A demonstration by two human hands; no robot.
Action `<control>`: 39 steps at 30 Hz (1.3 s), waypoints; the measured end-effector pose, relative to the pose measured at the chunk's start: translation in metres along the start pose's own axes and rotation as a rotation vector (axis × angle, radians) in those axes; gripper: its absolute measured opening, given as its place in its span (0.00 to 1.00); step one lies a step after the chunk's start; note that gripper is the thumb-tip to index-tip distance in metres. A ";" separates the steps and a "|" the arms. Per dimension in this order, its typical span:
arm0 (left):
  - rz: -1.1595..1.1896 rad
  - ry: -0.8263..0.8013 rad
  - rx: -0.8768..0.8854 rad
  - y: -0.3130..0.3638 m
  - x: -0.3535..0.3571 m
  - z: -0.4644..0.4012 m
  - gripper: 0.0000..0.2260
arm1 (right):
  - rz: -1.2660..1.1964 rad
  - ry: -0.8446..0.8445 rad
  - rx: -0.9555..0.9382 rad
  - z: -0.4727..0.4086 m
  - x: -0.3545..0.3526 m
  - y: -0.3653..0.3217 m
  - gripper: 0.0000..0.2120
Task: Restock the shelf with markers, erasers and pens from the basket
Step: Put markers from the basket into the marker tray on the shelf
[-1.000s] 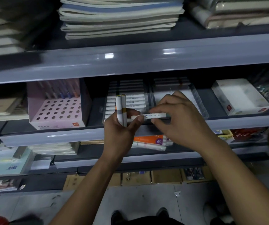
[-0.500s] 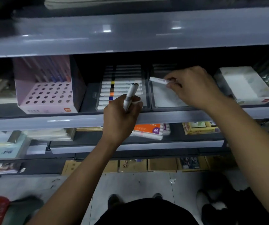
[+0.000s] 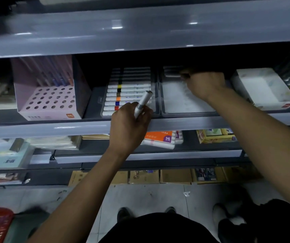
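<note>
The left hand (image 3: 130, 125) grips a marker (image 3: 143, 104), fingers curled round its lower half, tip tilted over the left tray (image 3: 103, 100) of markers. The right hand (image 3: 204, 85) reaches deep into the right tray (image 3: 184, 102); its fingers are hidden in shadow, so their grip cannot be told.

Left hand (image 3: 129, 122) curled, right hand (image 3: 204, 85) outstretched, fingers bent.
</note>
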State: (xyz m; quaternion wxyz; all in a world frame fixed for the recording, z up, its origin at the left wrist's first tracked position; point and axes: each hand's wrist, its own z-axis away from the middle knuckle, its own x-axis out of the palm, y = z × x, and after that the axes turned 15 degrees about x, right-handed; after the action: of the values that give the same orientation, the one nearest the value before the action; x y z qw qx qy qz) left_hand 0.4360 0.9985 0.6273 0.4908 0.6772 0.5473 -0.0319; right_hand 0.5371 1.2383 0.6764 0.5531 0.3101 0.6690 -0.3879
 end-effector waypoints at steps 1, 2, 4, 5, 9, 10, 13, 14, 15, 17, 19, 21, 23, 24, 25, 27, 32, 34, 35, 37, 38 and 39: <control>-0.002 -0.002 -0.003 0.000 0.000 0.000 0.14 | 0.004 0.019 -0.004 0.001 0.001 0.000 0.16; -0.005 -0.003 -0.004 0.000 0.000 0.000 0.15 | 0.011 0.043 -0.013 0.002 0.003 0.001 0.16; -0.013 -0.002 0.001 0.000 -0.001 0.000 0.15 | 0.023 0.091 -0.025 0.003 0.008 0.004 0.13; -0.013 0.001 0.001 0.000 -0.001 0.000 0.14 | 0.026 0.114 -0.018 0.004 0.010 0.005 0.11; -0.002 0.002 0.000 0.001 -0.001 0.001 0.14 | 0.055 0.174 0.005 0.010 0.014 0.004 0.05; -0.003 0.002 0.001 0.000 0.000 0.001 0.14 | 0.067 0.180 0.001 0.012 0.015 0.004 0.06; 0.008 0.002 -0.002 -0.001 0.000 0.002 0.13 | 0.115 0.163 -0.018 0.018 0.016 0.005 0.07; 0.005 0.000 -0.005 0.000 0.000 0.001 0.13 | 0.106 0.155 -0.025 0.019 0.015 0.005 0.08; 0.002 -0.003 -0.009 0.001 0.001 0.001 0.13 | 0.098 0.147 -0.030 0.020 0.014 0.005 0.08; 0.008 -0.011 -0.010 0.003 0.001 0.001 0.13 | 0.101 0.133 -0.036 0.023 0.010 0.003 0.08; 0.047 -0.030 -0.024 0.006 -0.001 0.002 0.14 | 0.109 0.107 -0.039 0.026 0.007 0.002 0.08; 0.204 -0.041 -0.082 0.011 -0.004 0.004 0.13 | 0.070 0.086 -0.028 0.030 0.006 0.006 0.09; 0.478 -0.012 -0.182 0.015 -0.006 0.007 0.08 | -0.045 0.094 -0.018 0.036 0.006 0.010 0.12; 0.591 -0.001 -0.222 0.017 -0.007 0.008 0.07 | -0.133 0.120 -0.016 0.041 0.007 0.011 0.13; 0.665 -0.002 -0.244 0.020 -0.007 0.008 0.07 | -0.238 0.163 -0.022 0.048 0.007 0.011 0.13; 0.756 -0.021 -0.246 0.024 -0.007 0.008 0.08 | -0.460 0.244 -0.058 0.064 0.008 0.007 0.11; 0.820 -0.061 -0.231 0.029 -0.006 0.007 0.07 | -0.832 0.023 -0.209 0.102 0.003 -0.016 0.09; 0.801 -0.090 -0.201 0.031 -0.005 0.007 0.08 | -0.872 -0.090 -0.225 0.113 0.000 -0.026 0.12; 0.785 -0.108 -0.172 0.032 -0.004 0.008 0.10 | -0.887 -0.120 -0.219 0.117 0.000 -0.031 0.13; 0.736 -0.134 -0.124 0.035 -0.002 0.008 0.13 | -0.938 -0.165 -0.189 0.120 0.000 -0.035 0.15; 0.718 -0.136 -0.116 0.036 -0.002 0.008 0.15 | -0.978 -0.188 -0.166 0.120 0.001 -0.035 0.15; 0.713 -0.131 -0.124 0.038 -0.003 0.009 0.16 | -1.021 -0.204 -0.141 0.119 0.001 -0.034 0.14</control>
State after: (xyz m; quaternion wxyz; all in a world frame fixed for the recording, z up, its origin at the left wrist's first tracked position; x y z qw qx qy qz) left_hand 0.4681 0.9935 0.6481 0.5451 0.7909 0.2451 0.1310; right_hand 0.5676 1.1188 0.6708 0.3753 -0.1327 0.7021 -0.5904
